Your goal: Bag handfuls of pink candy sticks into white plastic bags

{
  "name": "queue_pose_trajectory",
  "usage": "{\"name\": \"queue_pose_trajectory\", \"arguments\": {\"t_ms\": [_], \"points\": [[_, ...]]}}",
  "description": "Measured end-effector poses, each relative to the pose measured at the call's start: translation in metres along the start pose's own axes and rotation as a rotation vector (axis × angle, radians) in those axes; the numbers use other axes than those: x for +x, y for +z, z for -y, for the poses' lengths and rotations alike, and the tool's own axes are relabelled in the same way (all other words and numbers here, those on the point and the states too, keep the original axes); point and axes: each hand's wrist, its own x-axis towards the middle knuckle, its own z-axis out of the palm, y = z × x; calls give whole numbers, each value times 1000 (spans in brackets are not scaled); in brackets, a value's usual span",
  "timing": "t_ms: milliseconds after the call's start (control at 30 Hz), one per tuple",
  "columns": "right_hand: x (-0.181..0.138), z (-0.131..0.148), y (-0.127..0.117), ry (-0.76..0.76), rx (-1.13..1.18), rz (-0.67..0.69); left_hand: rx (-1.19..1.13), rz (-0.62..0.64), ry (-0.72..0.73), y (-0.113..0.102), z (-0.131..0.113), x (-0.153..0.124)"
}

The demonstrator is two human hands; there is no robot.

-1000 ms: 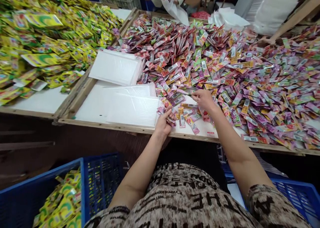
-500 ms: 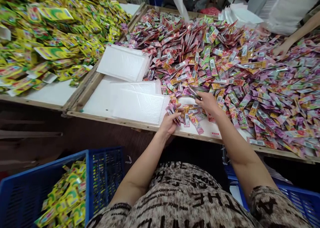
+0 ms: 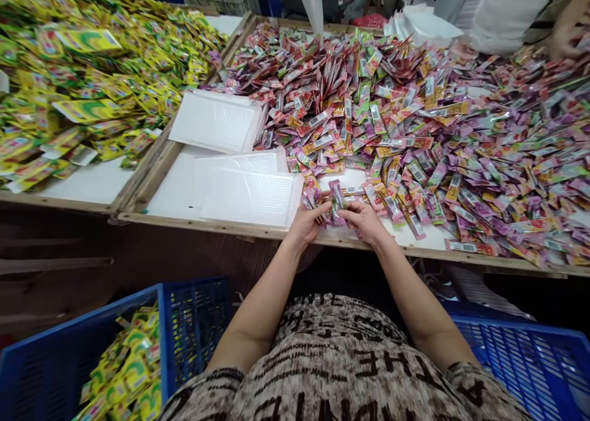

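My left hand (image 3: 306, 223) and my right hand (image 3: 364, 219) meet at the near edge of the wooden tray (image 3: 230, 229), both closed on a small bundle of pink and purple sachets (image 3: 332, 201) held upright between them. A large heap of pink, purple and orange sachets (image 3: 437, 132) fills the tray to the right and behind. A stack of white plastic bags (image 3: 246, 190) lies flat just left of my left hand, with a second stack (image 3: 214, 121) behind it.
A second tray on the left holds yellow and green sachets (image 3: 83, 83). A blue crate (image 3: 138, 353) with yellow sachets stands low on my left; another blue crate (image 3: 520, 359) on my right. Another person's hand (image 3: 565, 37) reaches in at the far right.
My right hand has drawn back from the heap to the tray's near edge and joined my left hand on the bundle. The other person's hand has moved further right.
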Motion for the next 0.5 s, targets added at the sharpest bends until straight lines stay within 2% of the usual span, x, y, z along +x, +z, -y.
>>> {"name": "queue_pose_trajectory", "arguments": {"t_ms": [133, 333, 400, 500], "points": [[-6, -3, 9, -80, -181, 11, 42, 77, 18, 6, 0, -2], [0, -21, 9, -172, -400, -26, 129, 30, 26, 5, 1, -4], [4, -21, 3, -166, -390, -39, 129, 15, 51, 4, 0, -5], [5, -10, -18, -137, -294, -172, 18, -34, 81, 2, -2, -7]]}}
